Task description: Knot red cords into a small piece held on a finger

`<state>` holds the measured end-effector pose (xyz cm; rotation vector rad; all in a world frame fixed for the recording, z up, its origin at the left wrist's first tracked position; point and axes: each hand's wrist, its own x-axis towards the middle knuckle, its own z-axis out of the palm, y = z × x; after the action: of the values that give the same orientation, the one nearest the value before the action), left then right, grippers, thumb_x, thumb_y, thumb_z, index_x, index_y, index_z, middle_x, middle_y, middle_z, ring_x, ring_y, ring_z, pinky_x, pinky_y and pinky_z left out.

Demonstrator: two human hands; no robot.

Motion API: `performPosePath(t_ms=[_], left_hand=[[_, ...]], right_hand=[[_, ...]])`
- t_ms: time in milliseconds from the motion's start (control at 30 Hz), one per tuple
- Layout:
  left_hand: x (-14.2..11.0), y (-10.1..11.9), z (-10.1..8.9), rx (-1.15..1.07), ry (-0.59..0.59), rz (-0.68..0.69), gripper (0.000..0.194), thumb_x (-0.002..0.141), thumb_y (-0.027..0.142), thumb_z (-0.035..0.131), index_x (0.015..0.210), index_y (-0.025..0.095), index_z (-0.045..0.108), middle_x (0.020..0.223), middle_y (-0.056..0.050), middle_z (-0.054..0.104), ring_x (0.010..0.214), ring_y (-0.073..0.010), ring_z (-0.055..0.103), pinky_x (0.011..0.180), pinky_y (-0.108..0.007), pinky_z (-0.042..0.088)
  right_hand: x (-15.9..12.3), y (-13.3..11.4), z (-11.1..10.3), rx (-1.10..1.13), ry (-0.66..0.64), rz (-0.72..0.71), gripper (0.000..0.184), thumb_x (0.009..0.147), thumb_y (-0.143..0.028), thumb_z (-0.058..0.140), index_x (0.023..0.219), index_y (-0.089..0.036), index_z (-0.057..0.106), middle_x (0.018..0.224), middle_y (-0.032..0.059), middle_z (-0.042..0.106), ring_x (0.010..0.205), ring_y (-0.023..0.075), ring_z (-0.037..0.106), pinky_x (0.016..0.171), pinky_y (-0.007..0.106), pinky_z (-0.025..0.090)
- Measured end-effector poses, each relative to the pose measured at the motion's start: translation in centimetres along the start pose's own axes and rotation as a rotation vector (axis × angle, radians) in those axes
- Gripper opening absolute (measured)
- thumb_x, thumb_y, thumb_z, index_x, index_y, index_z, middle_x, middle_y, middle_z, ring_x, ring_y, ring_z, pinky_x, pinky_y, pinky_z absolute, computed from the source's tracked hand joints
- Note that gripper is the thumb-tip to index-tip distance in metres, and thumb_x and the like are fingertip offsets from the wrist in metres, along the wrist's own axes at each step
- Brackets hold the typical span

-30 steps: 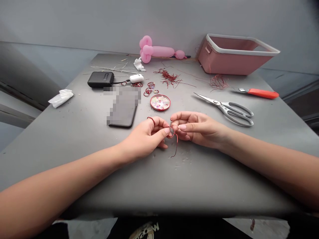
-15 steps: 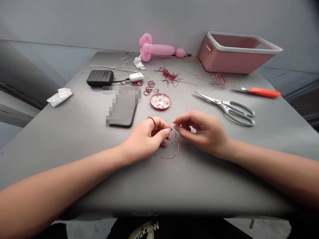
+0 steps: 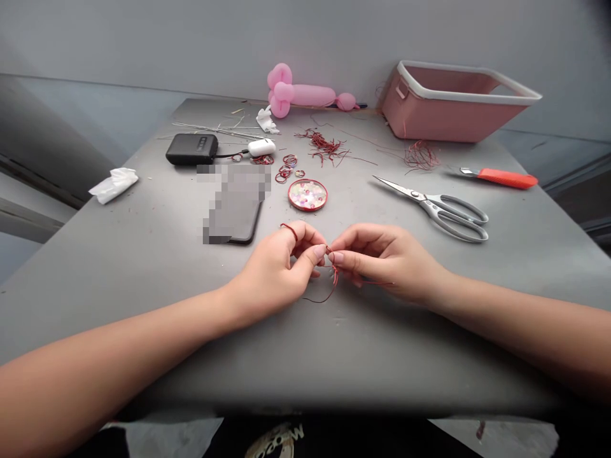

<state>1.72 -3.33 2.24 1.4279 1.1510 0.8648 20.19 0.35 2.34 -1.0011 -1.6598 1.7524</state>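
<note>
Between my two hands is a thin red wire (image 3: 335, 275), its loose ends curling below the fingers. My left hand (image 3: 289, 261) pinches it between thumb and index finger; a dark red ring of wire (image 3: 289, 230) circles one of its fingers. From the other side my right hand (image 3: 394, 261) is closed on the same wire, thumb against fingertips, close to the left fingertips. One strand trails under the right hand. Fingers hide the part of the wire being held. Just beyond the hands sits a round red-rimmed dish (image 3: 308, 195) of pale and pink beads.
Scissors (image 3: 434, 208) and a red-handled cutter (image 3: 506, 178) lie to the right. A phone (image 3: 243, 210), black power bank (image 3: 191, 149) and white earphone case (image 3: 261, 148) are at left. Wire rings (image 3: 283, 174), red wire scraps (image 3: 324, 145), a pink balloon (image 3: 310, 95) and pink bin (image 3: 453, 114) lie farther back.
My right hand has lowered slightly and its fingers have closed in beside the left fingertips. The wire's loose ends have swung and bunched lower. The left hand stays nearly in place.
</note>
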Motion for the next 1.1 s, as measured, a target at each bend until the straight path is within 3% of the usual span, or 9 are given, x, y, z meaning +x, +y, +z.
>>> performPosePath(t_ms=[167, 367, 467, 600, 767, 967, 1100], left_hand=[[-0.3, 0.5, -0.1, 0.083, -0.016, 0.029, 0.014, 0.090, 0.031, 0.052, 0.086, 0.018, 0.052, 0.079, -0.002, 0.059, 0.076, -0.0166, 0.064, 0.070, -0.033, 0.057], [-0.6, 1.2, 0.0, 0.003, -0.030, 0.018, 0.011, 0.089, 0.029, 0.053, 0.086, 0.018, 0.051, 0.080, -0.002, 0.058, 0.077, -0.0153, 0.063, 0.073, -0.032, 0.057], [-0.7, 1.6, 0.2, -0.127, -0.032, -0.037, 0.009, 0.088, 0.025, 0.054, 0.084, 0.017, 0.051, 0.079, 0.000, 0.056, 0.074, -0.0123, 0.061, 0.074, -0.030, 0.057], [-0.8, 2.1, 0.4, -0.356, -0.064, -0.149, 0.008, 0.086, 0.017, 0.056, 0.079, 0.016, 0.052, 0.076, 0.002, 0.053, 0.068, -0.0074, 0.056, 0.071, -0.024, 0.057], [-0.6, 2.4, 0.2, -0.465, -0.141, -0.273, 0.012, 0.081, 0.016, 0.061, 0.071, 0.016, 0.054, 0.067, 0.004, 0.050, 0.057, -0.0052, 0.049, 0.073, -0.028, 0.057], [-0.2, 2.3, -0.4, -0.173, -0.226, -0.321, 0.010, 0.076, 0.020, 0.065, 0.075, 0.018, 0.055, 0.068, 0.003, 0.058, 0.067, -0.0119, 0.060, 0.075, -0.031, 0.051], [-0.3, 1.9, -0.4, 0.039, -0.217, -0.204, 0.008, 0.078, 0.023, 0.060, 0.075, 0.019, 0.054, 0.070, 0.000, 0.060, 0.068, -0.0144, 0.060, 0.064, -0.028, 0.048]], right_hand=[[0.5, 0.1, -0.3, 0.350, -0.150, 0.235, 0.028, 0.066, -0.032, 0.084, 0.076, -0.014, 0.066, 0.062, -0.0029, 0.060, 0.049, 0.0040, 0.047, 0.045, 0.018, 0.035], [0.7, 0.1, -0.7, 0.385, -0.246, 0.229, 0.026, 0.072, -0.032, 0.081, 0.078, -0.015, 0.064, 0.064, -0.0025, 0.060, 0.051, 0.0041, 0.044, 0.048, 0.018, 0.034], [0.5, 0.0, -0.8, 0.244, -0.215, 0.071, 0.022, 0.078, -0.033, 0.075, 0.079, -0.017, 0.062, 0.064, -0.0033, 0.057, 0.053, 0.0057, 0.045, 0.049, 0.019, 0.036], [0.4, -0.3, -1.1, -0.208, -0.101, -0.288, 0.007, 0.085, -0.021, 0.063, 0.079, -0.018, 0.062, 0.070, -0.0001, 0.061, 0.062, 0.0097, 0.054, 0.058, 0.023, 0.045], [0.4, -0.4, -1.7, -0.723, -0.017, -0.756, 0.022, 0.088, -0.010, 0.047, 0.080, -0.023, 0.064, 0.070, 0.0014, 0.062, 0.064, 0.0120, 0.054, 0.061, 0.027, 0.047], [0.4, -0.4, -2.3, -0.991, -0.055, -0.973, 0.036, 0.091, -0.006, 0.035, 0.086, -0.026, 0.065, 0.073, 0.0033, 0.064, 0.067, 0.0142, 0.053, 0.063, 0.028, 0.047], [0.4, -0.9, -2.4, -1.120, -0.094, -0.988, 0.035, 0.090, -0.006, 0.035, 0.085, -0.026, 0.063, 0.073, 0.0039, 0.063, 0.070, 0.0164, 0.052, 0.065, 0.030, 0.047]])
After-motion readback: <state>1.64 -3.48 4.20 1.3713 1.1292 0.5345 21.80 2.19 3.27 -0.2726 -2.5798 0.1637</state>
